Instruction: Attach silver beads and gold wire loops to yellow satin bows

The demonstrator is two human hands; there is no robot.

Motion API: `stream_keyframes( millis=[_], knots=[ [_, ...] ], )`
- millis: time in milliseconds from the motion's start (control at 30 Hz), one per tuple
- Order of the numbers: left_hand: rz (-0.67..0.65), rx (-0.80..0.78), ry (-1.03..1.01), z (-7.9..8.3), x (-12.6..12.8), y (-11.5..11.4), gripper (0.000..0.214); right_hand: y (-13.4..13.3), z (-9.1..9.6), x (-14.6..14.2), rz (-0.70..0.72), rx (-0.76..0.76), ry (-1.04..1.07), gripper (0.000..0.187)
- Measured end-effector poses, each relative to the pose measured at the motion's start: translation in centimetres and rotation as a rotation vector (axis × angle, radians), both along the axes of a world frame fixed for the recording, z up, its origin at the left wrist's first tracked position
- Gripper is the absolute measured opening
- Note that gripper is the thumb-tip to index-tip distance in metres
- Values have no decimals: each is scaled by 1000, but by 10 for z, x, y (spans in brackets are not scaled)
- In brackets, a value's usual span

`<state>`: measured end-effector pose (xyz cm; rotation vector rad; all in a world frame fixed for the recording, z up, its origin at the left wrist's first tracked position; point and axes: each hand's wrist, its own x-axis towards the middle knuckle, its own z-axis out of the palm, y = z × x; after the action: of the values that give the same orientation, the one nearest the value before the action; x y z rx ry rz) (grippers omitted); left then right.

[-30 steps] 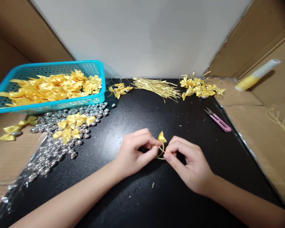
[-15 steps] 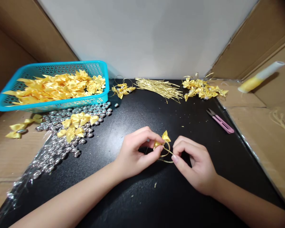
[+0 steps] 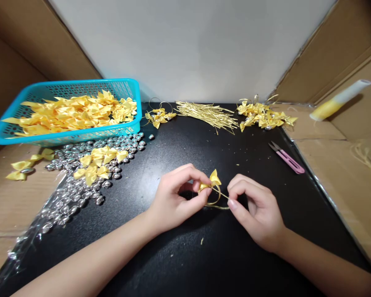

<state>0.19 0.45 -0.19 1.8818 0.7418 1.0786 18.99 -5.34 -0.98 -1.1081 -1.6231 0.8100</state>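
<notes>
Between thumb and forefinger, my left hand (image 3: 181, 196) pinches a yellow ribbon bow (image 3: 215, 178), one loop of which sticks up past the fingertips. A gold cord (image 3: 223, 194) runs from the bow to my right hand (image 3: 255, 210), whose thumb and forefinger are closed on it. The cord forms a loop below the bow, and the stretch between the hands looks straight. My left fingers hide the bow's middle. Both hands are just above the black tabletop (image 3: 173, 264).
A blue basket (image 3: 135, 103) of yellow bows stands back left, with silver beads (image 3: 71, 202) before it. Cut gold cords (image 3: 207, 115) lie at the back between finished bows (image 3: 159, 118) and a larger pile (image 3: 262, 115). Pink thread snips (image 3: 289, 161) lie at right.
My right hand has moved slightly right, drawing the cord straighter and farther from the bow. My left hand and the bow have shifted a little left.
</notes>
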Motion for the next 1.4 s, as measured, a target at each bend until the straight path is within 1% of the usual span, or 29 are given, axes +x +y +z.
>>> stream_keyframes(
  millis=[100, 200, 300, 367, 467, 600, 700, 800, 900, 967, 1033, 1100, 1167, 1233, 1300, 1367, 1400],
  knots=[
    [43, 12, 25, -1, -1, 2, 8, 0, 0, 1, 111, -195, 184, 13],
    [110, 28, 28, -2, -3, 5, 6, 1, 1, 3, 243, -384, 399, 14],
    [183, 45, 34, -2, -6, 9, 6, 4, 6, 8, 335, -505, 557, 17],
    [225, 76, 63, -2, -8, 13, 7, 7, 11, 14, 349, -536, 591, 20],
    [264, 153, 139, -5, -12, 20, 8, 13, 19, 28, 255, -500, 494, 23],
    [243, 250, 298, -9, -15, 27, 11, 22, 25, 48, 112, -416, 226, 24],
    [184, 256, 397, -11, -16, 29, 13, 29, 29, 56, 44, -342, -15, 26],
    [136, 231, 489, -11, -16, 30, 15, 33, 34, 58, 6, -266, -160, 25],
    [116, 190, 587, -11, -15, 30, 19, 35, 36, 58, -15, -219, -233, 22],
    [115, 170, 614, -10, -15, 30, 21, 34, 35, 58, -12, -201, -274, 20],
    [122, 142, 576, -7, -15, 30, 22, 34, 34, 57, -5, -185, -308, 19],
    [141, 79, 497, -5, -16, 31, 24, 33, 32, 56, -9, -166, -328, 19],
    [155, -8, 417, -2, -17, 33, 33, 33, 31, 56, -21, -150, -330, 19],
    [143, -87, 362, -1, -18, 36, 39, 32, 31, 56, -29, -133, -320, 20],
    [124, -140, 360, -3, -19, 39, 38, 32, 31, 56, -31, -115, -305, 20],
    [150, -119, 406, -4, -19, 39, 38, 32, 32, 55, -30, -101, -291, 20],
    [195, -59, 424, -5, -18, 37, 37, 31, 32, 55, -29, -97, -287, 19]
  ],
)
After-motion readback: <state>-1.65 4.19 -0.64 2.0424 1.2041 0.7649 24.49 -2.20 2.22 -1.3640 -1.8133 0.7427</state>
